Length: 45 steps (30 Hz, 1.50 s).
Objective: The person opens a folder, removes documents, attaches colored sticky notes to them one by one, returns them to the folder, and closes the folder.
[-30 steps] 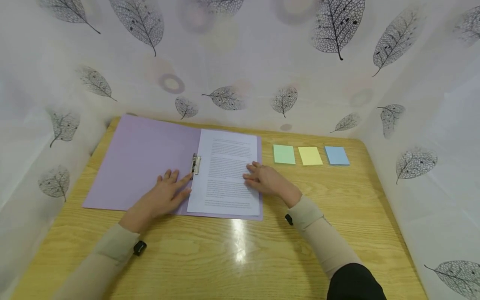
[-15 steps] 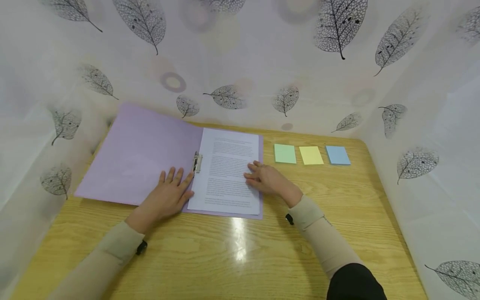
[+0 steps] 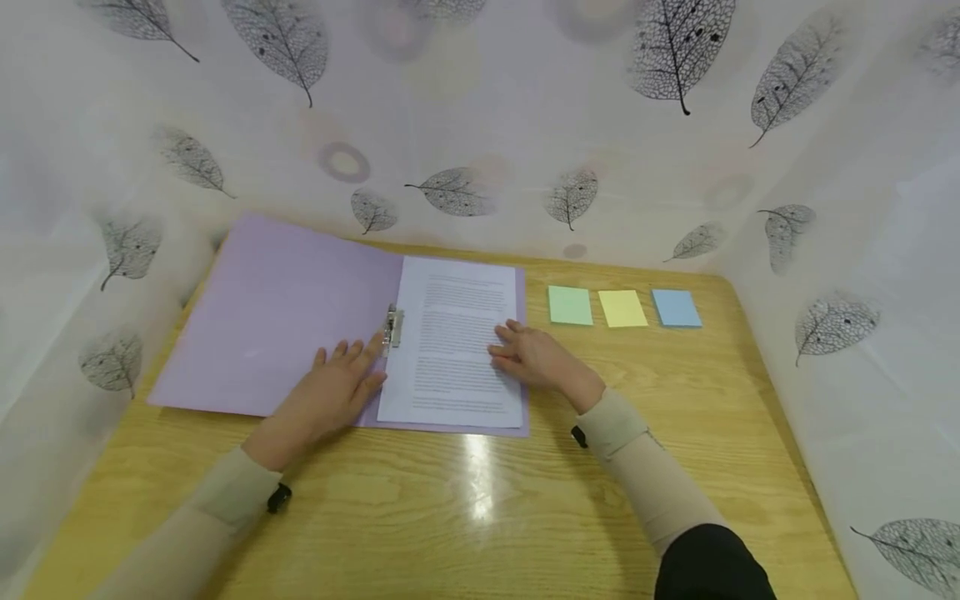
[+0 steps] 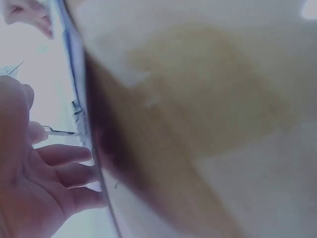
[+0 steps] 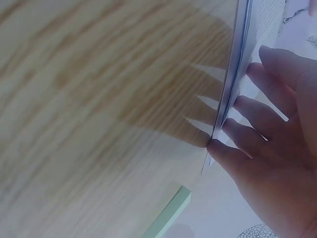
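Observation:
A purple folder (image 3: 285, 300) lies opened out, its left cover tilted up a little at the outer edge. Printed sheets (image 3: 450, 375) rest in a neat stack on its right half. A metal clip (image 3: 394, 327) sits at the fold, on the left edge of the stack. My left hand (image 3: 326, 396) rests on the left cover with fingers spread, the index fingertip right at the clip and the thumb by the sheets' edge. My right hand (image 3: 540, 358) lies over the right edge of the sheets, fingertips on the print. In the right wrist view, its fingers (image 5: 252, 111) line up along the stack's edge.
Green (image 3: 570, 306), yellow (image 3: 622, 308) and blue (image 3: 677, 308) sticky-note pads lie in a row at the back right of the wooden table (image 3: 420, 517). A leaf-patterned covering (image 3: 495, 125) stands behind the table and at both sides.
The folder's left cover has risen off the table at its outer edge, then sunk slightly. My left index finger has shifted up along the clip. The right hand stays in place.

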Tool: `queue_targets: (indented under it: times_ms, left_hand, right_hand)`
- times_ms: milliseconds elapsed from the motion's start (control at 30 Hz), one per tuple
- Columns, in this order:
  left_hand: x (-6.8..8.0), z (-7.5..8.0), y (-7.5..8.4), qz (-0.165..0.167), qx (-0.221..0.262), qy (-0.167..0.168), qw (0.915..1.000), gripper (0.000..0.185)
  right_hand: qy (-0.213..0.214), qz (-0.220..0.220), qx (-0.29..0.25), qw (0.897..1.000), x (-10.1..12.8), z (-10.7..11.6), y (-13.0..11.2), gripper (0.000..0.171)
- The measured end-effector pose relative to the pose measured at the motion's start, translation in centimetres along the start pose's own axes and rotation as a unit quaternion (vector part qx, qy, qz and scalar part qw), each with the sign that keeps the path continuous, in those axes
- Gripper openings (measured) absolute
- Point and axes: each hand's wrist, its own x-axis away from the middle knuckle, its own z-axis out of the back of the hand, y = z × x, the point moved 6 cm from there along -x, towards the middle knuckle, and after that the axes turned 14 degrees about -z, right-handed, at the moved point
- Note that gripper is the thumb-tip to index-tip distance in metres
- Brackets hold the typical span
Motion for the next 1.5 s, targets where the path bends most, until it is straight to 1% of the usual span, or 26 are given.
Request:
queue_targets:
  times_ms: [67,167,267,400,533,667,733,800,900,1000,1067,1133,1233,1367,1500]
  left_hand:
    - [-0.1,0.6,0.0,-0.006,-0.001,0.017,0.9998,0.065]
    - [-0.5,1.3,0.1,-0.024,-0.021,0.045,0.9985,0.064]
    - [-1.3,1.6,0.1,-0.032,-0.038,0.058,0.9970,0.066]
    - [-2.5,1.4,0.0,-0.015,-0.053,0.046,0.9974,0.075]
    - [-3.1,1.0,-0.2,0.013,-0.060,0.035,0.9975,0.083]
    - [-3.4,1.1,-0.4,0.029,-0.065,0.053,0.9961,0.083]
    - [-3.6,1.4,-0.4,0.028,-0.075,0.067,0.9946,0.083]
    - [-3.9,1.6,-0.5,0.026,-0.085,0.073,0.9934,0.083]
    - [-4.3,1.8,-0.6,0.029,-0.095,0.062,0.9931,0.084]
    - [-5.0,1.7,-0.9,0.034,-0.085,0.046,0.9947,0.084]
    - [-5.6,1.8,-0.9,0.033,-0.080,0.042,0.9954,0.084]
    - [-6.0,1.8,-1.0,0.029,-0.073,0.040,0.9961,0.083]
    - [-6.6,1.8,-1.1,0.024,-0.075,0.036,0.9962,0.081]
    - [-6.9,1.8,-1.4,0.019,-0.078,0.036,0.9961,0.078]
    - [-7.2,1.9,-1.6,0.004,-0.088,0.039,0.9953,0.075]
  right_hand:
    - [-0.001,0.002,-0.001,1.000,0.0,-0.1,-0.1,0.037]
    - [-0.005,0.000,0.003,1.000,0.0,-0.2,-0.2,0.037]
    - [-0.007,-0.003,0.005,1.000,0.0,-0.1,-0.3,0.037]
    - [-0.005,-0.003,0.013,1.000,0.0,-0.1,-0.2,0.037]
    - [-0.010,-0.003,0.019,1.000,-0.1,-0.3,-0.1,0.038]
    - [-0.014,-0.005,0.018,1.000,-0.1,-0.4,0.0,0.038]
    - [-0.014,-0.007,0.015,1.000,-0.1,-0.3,0.0,0.038]
    - [-0.014,-0.009,0.015,1.000,-0.1,-0.3,0.0,0.039]
    - [-0.014,-0.011,0.016,1.000,-0.1,-0.2,0.0,0.039]
    - [-0.013,-0.013,0.018,1.000,-0.1,-0.2,0.1,0.039]
    - [-0.012,-0.015,0.017,1.000,0.0,-0.2,0.1,0.038]
    - [-0.012,-0.018,0.017,1.000,0.1,-0.3,0.1,0.038]
    - [-0.013,-0.020,0.013,1.000,0.2,-0.4,0.1,0.038]
    - [-0.010,-0.013,0.008,1.000,0.3,-0.5,0.0,0.038]
    - [-0.010,-0.013,0.006,1.000,0.4,-0.4,0.0,0.038]
